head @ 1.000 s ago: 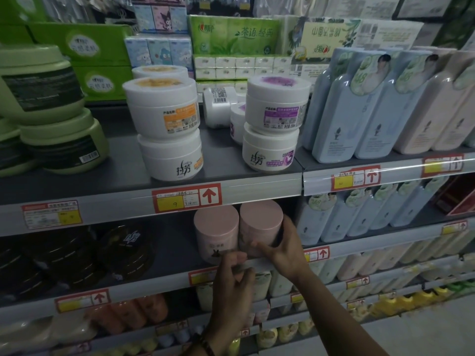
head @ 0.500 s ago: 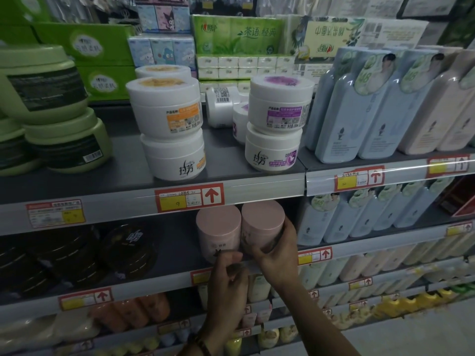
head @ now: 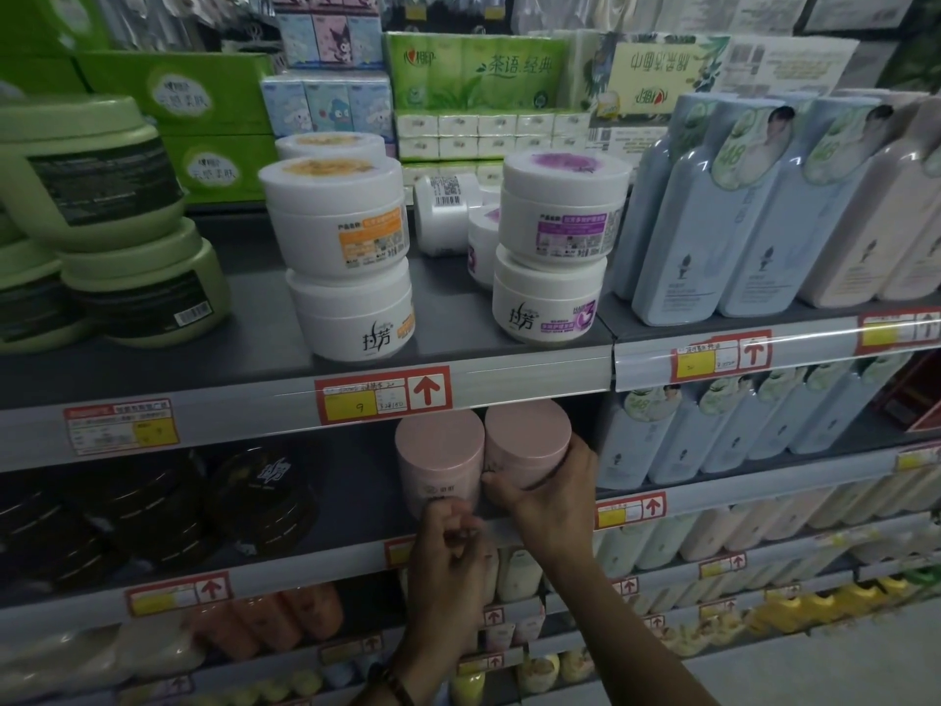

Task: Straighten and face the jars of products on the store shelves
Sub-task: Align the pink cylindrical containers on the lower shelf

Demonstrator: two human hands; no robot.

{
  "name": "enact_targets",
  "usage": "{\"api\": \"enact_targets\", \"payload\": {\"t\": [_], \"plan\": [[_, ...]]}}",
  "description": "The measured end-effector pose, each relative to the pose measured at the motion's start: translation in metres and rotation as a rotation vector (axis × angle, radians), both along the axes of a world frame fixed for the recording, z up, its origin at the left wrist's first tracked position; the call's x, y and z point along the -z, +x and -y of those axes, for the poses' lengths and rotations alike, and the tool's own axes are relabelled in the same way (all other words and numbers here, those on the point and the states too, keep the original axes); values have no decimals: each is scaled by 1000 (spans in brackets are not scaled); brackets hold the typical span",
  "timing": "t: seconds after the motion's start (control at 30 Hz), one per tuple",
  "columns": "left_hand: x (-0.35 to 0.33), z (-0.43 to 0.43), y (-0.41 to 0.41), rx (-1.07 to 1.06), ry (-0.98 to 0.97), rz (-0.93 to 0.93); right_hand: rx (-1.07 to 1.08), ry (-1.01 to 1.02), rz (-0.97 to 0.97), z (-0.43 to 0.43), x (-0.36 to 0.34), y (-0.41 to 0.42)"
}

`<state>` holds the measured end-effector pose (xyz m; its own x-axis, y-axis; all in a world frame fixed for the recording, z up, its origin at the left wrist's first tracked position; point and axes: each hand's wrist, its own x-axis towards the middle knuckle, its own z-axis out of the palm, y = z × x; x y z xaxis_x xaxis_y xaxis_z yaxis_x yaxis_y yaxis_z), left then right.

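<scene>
Two pink jars stand side by side on the second shelf, under the top shelf's edge. My right hand (head: 550,496) grips the right pink jar (head: 524,440), thumb on its front and fingers round its right side. My left hand (head: 450,542) is in front of the base of the left pink jar (head: 438,461), fingers curled with nothing visible in them; whether it touches the jar is unclear. On the top shelf are two stacks of white jars, one orange-labelled (head: 341,231) and one purple-labelled (head: 560,216), whose upper jars show their back labels.
Green jars (head: 117,262) are stacked at the top left and a white jar (head: 443,211) lies on its side behind the stacks. Tall blue and pink bottles (head: 738,231) fill the right side. Black jars (head: 168,507) sit left of the pink ones. More bottles are on the shelves below.
My left hand's fingers have curled in and dropped slightly in front of the left pink jar. My right hand keeps its grip on the right jar.
</scene>
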<state>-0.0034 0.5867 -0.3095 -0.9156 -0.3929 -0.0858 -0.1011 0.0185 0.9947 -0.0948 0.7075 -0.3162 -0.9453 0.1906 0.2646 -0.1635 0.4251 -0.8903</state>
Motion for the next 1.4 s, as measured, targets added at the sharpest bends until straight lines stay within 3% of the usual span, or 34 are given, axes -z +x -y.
{"api": "enact_targets", "payload": {"t": [0.4,0.63,0.87,1.03,1.4], "plan": [[-5,18,-2,-126,-67,3,-139,-69,43,-18,-5,-3],[-16,35,-7,-201,-204,-39,-249,-39,88,-31,-11,-9],[-19,67,-23,-41,-351,-32,-298,12,93,-40,-11,-14],[-18,82,-37,125,-251,6,-331,31,97,-45,-9,-18],[-23,104,-48,282,-270,36,-440,74,164,-59,-12,-34]]}}
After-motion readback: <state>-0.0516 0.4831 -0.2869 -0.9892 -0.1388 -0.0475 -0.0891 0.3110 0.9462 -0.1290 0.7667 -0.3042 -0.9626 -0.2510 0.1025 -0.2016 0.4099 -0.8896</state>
